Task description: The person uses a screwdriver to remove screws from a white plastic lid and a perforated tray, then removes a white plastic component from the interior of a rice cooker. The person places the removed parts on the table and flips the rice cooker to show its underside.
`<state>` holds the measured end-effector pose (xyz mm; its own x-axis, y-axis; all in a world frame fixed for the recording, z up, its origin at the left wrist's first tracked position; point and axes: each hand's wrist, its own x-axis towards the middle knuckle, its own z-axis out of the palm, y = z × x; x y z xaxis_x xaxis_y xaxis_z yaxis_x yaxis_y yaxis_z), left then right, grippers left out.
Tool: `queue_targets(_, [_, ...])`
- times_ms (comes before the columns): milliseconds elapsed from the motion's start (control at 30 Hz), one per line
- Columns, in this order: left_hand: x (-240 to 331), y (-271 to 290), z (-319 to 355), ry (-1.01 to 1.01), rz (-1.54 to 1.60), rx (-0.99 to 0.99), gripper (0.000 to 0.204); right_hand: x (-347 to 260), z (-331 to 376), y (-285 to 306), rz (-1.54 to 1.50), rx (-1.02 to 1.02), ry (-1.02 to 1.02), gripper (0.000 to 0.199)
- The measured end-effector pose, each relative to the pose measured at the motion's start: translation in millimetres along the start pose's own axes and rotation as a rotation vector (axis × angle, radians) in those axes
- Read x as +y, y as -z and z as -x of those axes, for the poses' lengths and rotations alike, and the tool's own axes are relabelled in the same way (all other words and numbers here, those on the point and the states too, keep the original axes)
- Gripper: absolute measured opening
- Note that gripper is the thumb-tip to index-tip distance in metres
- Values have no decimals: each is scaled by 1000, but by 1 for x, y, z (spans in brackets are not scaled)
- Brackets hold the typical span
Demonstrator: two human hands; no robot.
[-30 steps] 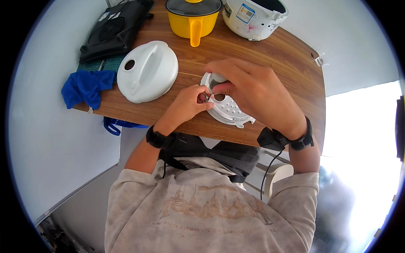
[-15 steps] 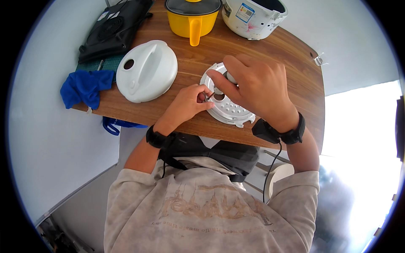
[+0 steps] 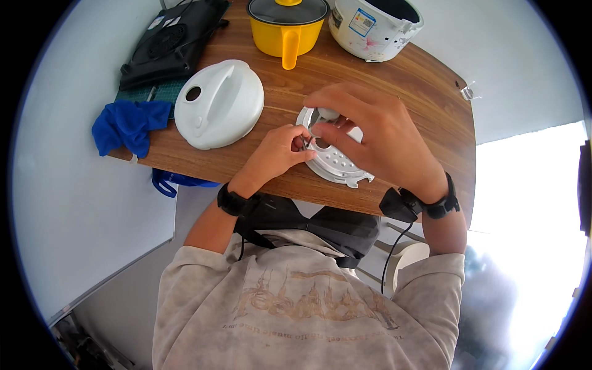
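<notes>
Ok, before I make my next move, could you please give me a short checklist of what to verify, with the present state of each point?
1. Metal plate rests on the table: ok.
2. Left hand has its fingertips closed on a small grey piece by the plate's left side: ok.
3. Right hand has a firm grip on the pale rounded object: cannot tell, the fingers partly hide it.
4. Contact between the grey piece and the plate: cannot tell, too small here.
5. White lid lies apart from the plate: ok.
6. Blue cloth is away from both hands: ok.
</notes>
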<state>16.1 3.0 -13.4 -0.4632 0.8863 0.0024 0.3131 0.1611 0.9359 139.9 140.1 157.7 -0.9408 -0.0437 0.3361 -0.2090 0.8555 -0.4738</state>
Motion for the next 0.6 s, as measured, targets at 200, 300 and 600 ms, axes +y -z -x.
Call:
queue_targets(200, [9,2,-2,47,-37,-33,27,7,3,5,74,-3,44,33])
queue_targets(300, [6,1,-2,19,-31,-31,27,5,2,5,93,20,42,32])
queue_targets(600, [12,2,-1,48,-53,-26,30,9,0,-6,577,193,89,37])
